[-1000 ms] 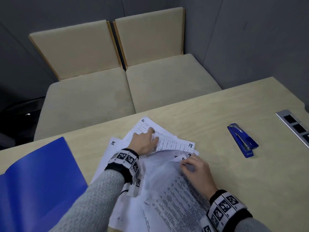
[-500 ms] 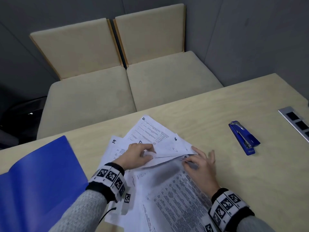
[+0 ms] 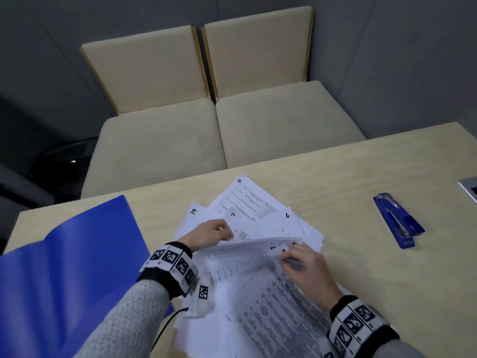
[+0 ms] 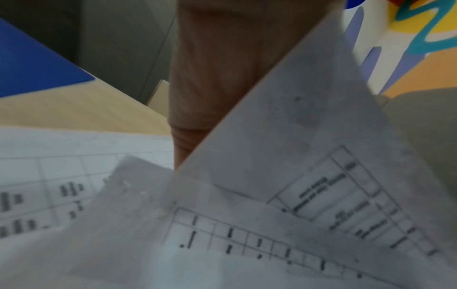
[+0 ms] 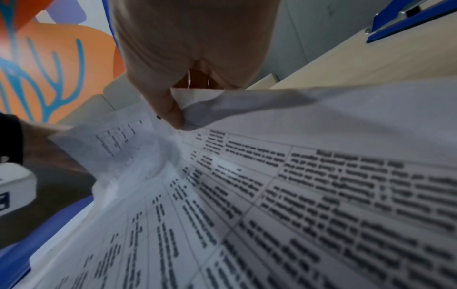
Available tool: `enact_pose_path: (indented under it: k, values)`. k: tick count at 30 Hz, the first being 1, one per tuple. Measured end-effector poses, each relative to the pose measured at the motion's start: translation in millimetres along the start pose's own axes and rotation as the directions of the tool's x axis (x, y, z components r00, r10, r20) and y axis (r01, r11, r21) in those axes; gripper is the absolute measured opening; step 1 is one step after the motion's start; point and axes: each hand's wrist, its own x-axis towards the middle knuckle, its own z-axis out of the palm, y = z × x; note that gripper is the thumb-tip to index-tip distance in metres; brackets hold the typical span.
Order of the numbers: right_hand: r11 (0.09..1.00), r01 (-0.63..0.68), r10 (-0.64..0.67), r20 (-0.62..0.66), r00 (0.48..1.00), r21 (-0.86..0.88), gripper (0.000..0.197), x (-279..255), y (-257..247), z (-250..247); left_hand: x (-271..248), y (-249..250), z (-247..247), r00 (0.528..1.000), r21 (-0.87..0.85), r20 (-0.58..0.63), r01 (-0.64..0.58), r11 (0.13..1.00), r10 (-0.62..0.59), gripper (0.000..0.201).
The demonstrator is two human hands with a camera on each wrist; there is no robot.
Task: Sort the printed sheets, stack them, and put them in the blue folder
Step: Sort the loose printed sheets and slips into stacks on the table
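A loose pile of printed sheets (image 3: 258, 210) with handwritten numbers (21, 19, 7, 6) lies fanned out on the wooden table (image 3: 348, 171). My left hand (image 3: 214, 232) pinches the left edge of a lifted sheet (image 3: 247, 245). My right hand (image 3: 300, 264) pinches the curled corner of the upper sheets (image 5: 197, 105) between thumb and fingers. A densely printed sheet (image 3: 271, 306) lies under my right wrist. The open blue folder (image 3: 67, 267) lies flat at the left, beside my left forearm.
A blue stapler (image 3: 397, 219) lies on the table to the right of the pile. A metal socket panel (image 3: 468, 188) is set in the table at the right edge. Two beige upholstered seats (image 3: 219, 130) stand beyond the far table edge.
My left hand has drawn back from pressing the far sheets and now pinches a sheet's edge. My right hand has gone from flat to pinching and lifting a corner; sheet 7 now shows.
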Motion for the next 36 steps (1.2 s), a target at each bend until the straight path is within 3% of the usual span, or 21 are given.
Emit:
enact_pose_path:
  k: [1,3,4,6,10,14,18,22,25,27,30,33,36]
  values:
    - [1.000,0.020,-0.020,0.003,1.000,-0.009,0.008,0,-1,1,1,-7,-2,0.991,-0.017,-0.121,0.053,0.998,-0.055,0.004]
    - [0.999,0.051,-0.050,0.018,0.999,-0.020,0.010,1,-3,3,5,-20,-3,0.941,0.000,-0.312,0.136,0.991,-0.130,0.028]
    - [0.998,0.064,-0.064,0.027,0.998,-0.023,0.010,1,-4,4,6,-25,-3,0.931,0.039,-0.338,0.161,0.986,-0.139,0.041]
    - [0.995,0.090,-0.089,0.043,0.995,-0.031,0.009,-1,-4,5,7,-28,-3,0.944,0.127,-0.311,0.160,0.979,-0.113,0.050]
    - [0.994,0.109,-0.107,0.071,0.992,-0.022,0.008,-5,-5,9,5,-34,4,0.956,0.077,-0.295,0.033,0.996,-0.009,0.032]
    - [0.993,0.116,-0.113,0.065,0.991,-0.036,0.009,-8,-7,10,-1,-29,6,0.898,0.065,-0.427,-0.086,0.994,0.105,0.018]
    - [0.992,0.118,-0.116,0.049,0.992,-0.041,0.009,-7,-10,9,1,-20,3,0.813,0.280,-0.512,-0.149,0.949,0.278,0.026]
    - [0.991,0.131,-0.129,0.056,0.990,-0.042,0.008,-7,-10,11,6,-12,1,0.772,0.401,-0.494,-0.206,0.893,0.400,0.034]
    - [0.994,0.105,-0.104,0.029,0.994,-0.036,0.008,-5,-10,12,2,-8,5,0.670,0.520,-0.501,-0.274,0.809,0.548,0.022]
    - [0.995,0.097,-0.097,0.018,0.995,-0.036,0.008,-4,-10,12,-1,-8,9,0.638,0.569,-0.475,-0.302,0.765,0.606,0.026]
    - [0.994,0.096,-0.096,-0.006,0.995,-0.047,0.008,-3,-8,13,-8,-10,15,0.615,0.593,-0.494,-0.279,0.756,0.614,0.028]
    - [0.990,0.117,-0.122,-0.060,0.991,-0.083,0.007,3,-6,16,-12,-19,21,0.576,0.620,-0.497,-0.287,0.730,0.649,0.002]
    - [0.992,0.087,-0.093,-0.072,0.993,-0.089,0.010,10,-1,19,-18,-29,25,0.566,0.581,-0.518,-0.318,0.749,0.642,0.007]
